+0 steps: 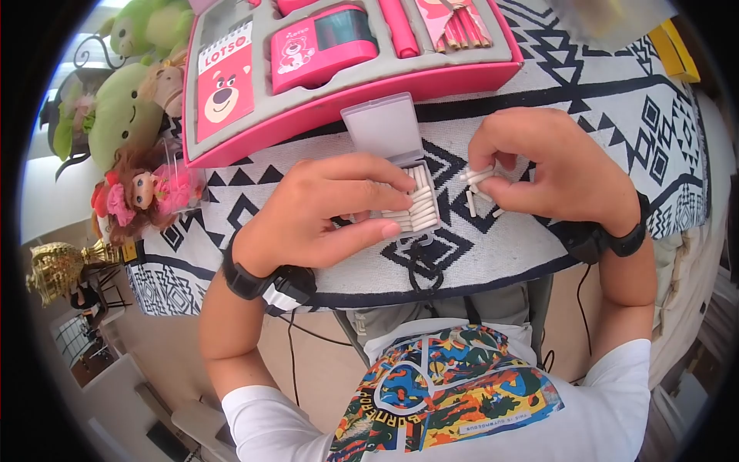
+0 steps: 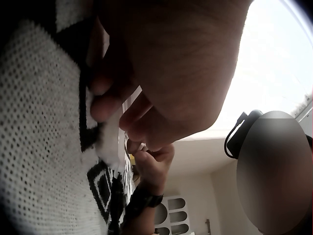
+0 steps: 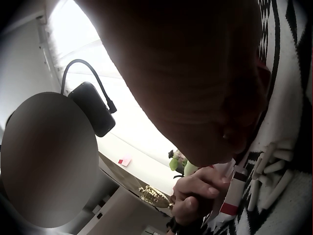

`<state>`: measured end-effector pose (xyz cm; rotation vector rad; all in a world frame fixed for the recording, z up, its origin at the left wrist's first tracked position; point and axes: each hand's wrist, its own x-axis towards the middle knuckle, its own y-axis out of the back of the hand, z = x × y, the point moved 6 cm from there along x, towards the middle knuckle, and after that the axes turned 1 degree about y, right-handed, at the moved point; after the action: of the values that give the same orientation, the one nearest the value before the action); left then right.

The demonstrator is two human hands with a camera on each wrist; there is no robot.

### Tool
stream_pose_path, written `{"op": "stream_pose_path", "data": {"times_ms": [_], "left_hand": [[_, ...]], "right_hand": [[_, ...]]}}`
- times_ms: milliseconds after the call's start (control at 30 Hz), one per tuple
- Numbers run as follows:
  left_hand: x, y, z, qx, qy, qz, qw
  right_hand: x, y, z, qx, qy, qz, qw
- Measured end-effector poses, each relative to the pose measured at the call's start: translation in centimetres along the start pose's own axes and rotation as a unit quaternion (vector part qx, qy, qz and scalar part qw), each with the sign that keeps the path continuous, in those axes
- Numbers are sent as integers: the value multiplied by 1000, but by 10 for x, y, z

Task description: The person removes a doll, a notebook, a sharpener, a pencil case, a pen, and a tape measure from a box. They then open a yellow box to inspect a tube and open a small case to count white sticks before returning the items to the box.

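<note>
A small clear plastic box stands on the patterned tablecloth with its lid (image 1: 382, 127) raised at the back. Short white sticks (image 1: 422, 209), like filter tips, fill it in rows. My left hand (image 1: 323, 204) grips the box from the left, thumb at the near corner and fingers across the sticks; that side is hidden beneath it. To the right, my right hand (image 1: 566, 158) pinches one or more white sticks (image 1: 473, 176) between thumb and fingers. Below those fingertips several loose white sticks (image 3: 274, 169) lie scattered on the cloth.
A pink stationery gift box (image 1: 308, 115) lies behind the plastic box. Plush toys (image 1: 119, 115) and a doll (image 1: 146, 192) sit at the left, near a gold trophy (image 1: 58, 269). A yellow box (image 1: 673, 50) stands at the far right. Cables hang from both wrists.
</note>
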<state>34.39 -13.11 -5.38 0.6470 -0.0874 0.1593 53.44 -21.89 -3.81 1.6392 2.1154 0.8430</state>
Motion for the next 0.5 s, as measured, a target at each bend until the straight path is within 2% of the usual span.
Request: {"op": "stream_pose_path", "data": {"times_ms": [67,133,200,433,500], "left_hand": [[0,2,1,-36,17,15,999],[-2,2,-2,-29,1,16,999],[-1,2,-4,-22,-18,20,999],[-2,1,-2,-21,-29,29,999],[-1,0,-3,-22,-32,28,999]], "right_hand": [[4,-7,-6,-18,20,0,1000],[7,-13,-9,-37,33,0,999],[9,-15,-17,-76,102,27,991],[19,-25,-15,-96,98,33,990],[22,-26,-20,-138,127,36,982]]}}
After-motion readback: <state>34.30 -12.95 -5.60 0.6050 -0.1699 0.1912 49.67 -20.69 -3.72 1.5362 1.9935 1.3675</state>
